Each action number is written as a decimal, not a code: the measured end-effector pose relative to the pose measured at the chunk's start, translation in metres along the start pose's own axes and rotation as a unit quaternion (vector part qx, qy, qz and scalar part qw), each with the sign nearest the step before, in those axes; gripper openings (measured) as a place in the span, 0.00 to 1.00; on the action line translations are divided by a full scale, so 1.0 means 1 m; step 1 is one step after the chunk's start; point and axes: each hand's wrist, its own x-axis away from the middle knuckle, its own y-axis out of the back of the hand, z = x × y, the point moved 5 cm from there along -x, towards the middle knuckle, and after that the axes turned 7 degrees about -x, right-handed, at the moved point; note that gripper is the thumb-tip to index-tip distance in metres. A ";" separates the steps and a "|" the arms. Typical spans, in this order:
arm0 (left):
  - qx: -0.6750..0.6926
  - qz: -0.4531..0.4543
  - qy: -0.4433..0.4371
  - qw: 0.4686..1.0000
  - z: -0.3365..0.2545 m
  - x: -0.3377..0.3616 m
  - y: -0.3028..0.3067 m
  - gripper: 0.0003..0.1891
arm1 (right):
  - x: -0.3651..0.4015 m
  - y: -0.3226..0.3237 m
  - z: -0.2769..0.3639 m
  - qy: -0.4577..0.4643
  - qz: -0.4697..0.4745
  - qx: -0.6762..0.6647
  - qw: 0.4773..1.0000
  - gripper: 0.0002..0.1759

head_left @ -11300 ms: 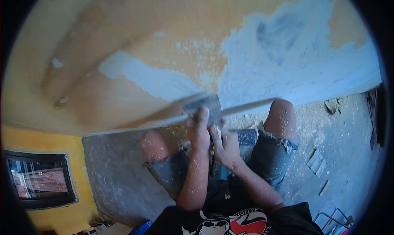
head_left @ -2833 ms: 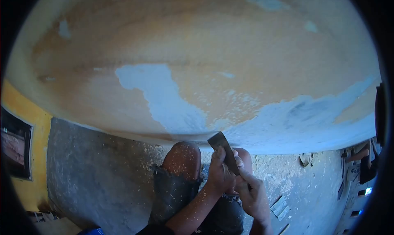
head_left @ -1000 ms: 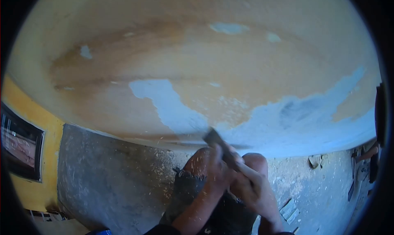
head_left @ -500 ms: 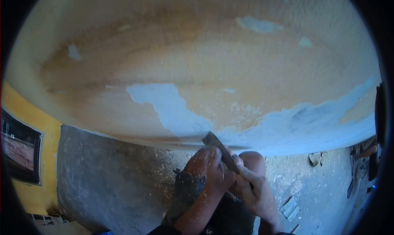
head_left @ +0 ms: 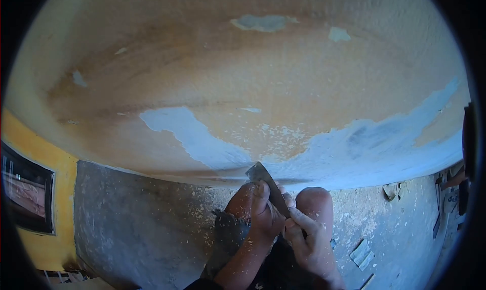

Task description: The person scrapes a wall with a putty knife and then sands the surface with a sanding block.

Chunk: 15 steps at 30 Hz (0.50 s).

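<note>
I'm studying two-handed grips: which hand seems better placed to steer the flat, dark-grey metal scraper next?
Probably the left hand: it grips the flat, dark-grey metal scraper nearer the blade's far end, thumb along it. The right hand grips farther back.

The floor (head_left: pixel 136 234) bears pale flakes (head_left: pixel 357 223) and a creased sheet (head_left: pixel 362 254).

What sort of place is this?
Probably a room under renovation: the wall has ragged pale patches amid its tan coating, flakes litter the grey floor, and the left hand and right hand grip a scraper.
</note>
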 end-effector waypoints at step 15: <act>-0.014 0.041 0.007 0.999 0.003 -0.008 -0.008 0.20 | -0.013 0.013 0.015 0.014 0.051 0.069 0.996 0.17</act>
